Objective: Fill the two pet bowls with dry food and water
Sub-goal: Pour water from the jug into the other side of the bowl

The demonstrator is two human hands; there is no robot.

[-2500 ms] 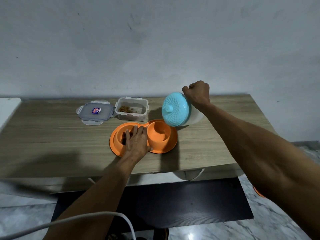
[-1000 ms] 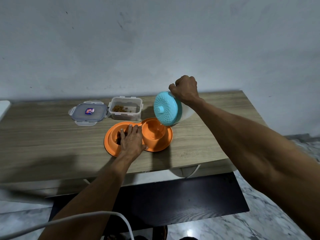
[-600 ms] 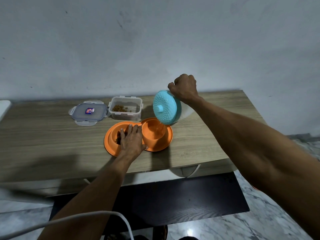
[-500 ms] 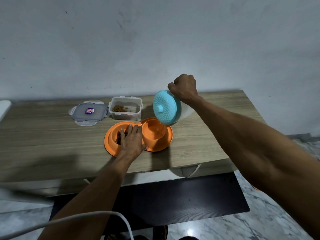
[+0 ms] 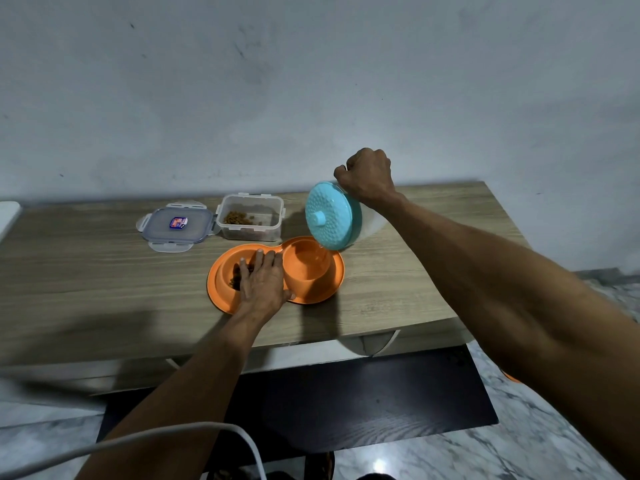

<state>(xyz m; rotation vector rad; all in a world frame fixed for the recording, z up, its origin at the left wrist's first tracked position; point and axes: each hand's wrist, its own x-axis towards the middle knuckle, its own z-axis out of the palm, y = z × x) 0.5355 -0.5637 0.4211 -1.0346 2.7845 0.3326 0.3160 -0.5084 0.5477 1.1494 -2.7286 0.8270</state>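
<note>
Presently, on the wooden table [image 5: 86, 271], the following.

1. Orange double feeder [image 5: 221, 299]: one moulded piece with two bowls side by side, standing near the table's front edge. The left bowl [image 5: 225, 271] holds brown dry food [image 5: 236, 277], partly covered by a hand. The right bowl [image 5: 306, 271] is uncovered.

2. Left hand [image 5: 265, 284]: palm down, fingers straight and close together, laid flat on the feeder between the two bowls. The fingertips reach over the food and the thumb lies against the right bowl's base. It clasps nothing.

3. Water jug [image 5: 370, 225]: pale translucent body with a round teal lid [image 5: 332, 216]. It is tipped far over so the lid faces the camera, and held in the air just above the far rim of the right bowl. A thin clear stream [image 5: 320, 249] runs from the lid's lower edge into that bowl.

4. Right hand [image 5: 367, 178]: fist curled tight at the jug's upper side, carrying it (the handle itself is hidden inside the fingers).

5. Clear food container [image 5: 251, 220]: open, a little kibble at the bottom, just behind the feeder. The container lid [image 5: 175, 225], greyish with clips and a small blue sticker, lies flat immediately to its left.

6. Surroundings: white cable [image 5: 173, 433] across the lower left foreground, dark panel [image 5: 363, 396] beneath the table, marble floor [image 5: 554, 445].
</note>
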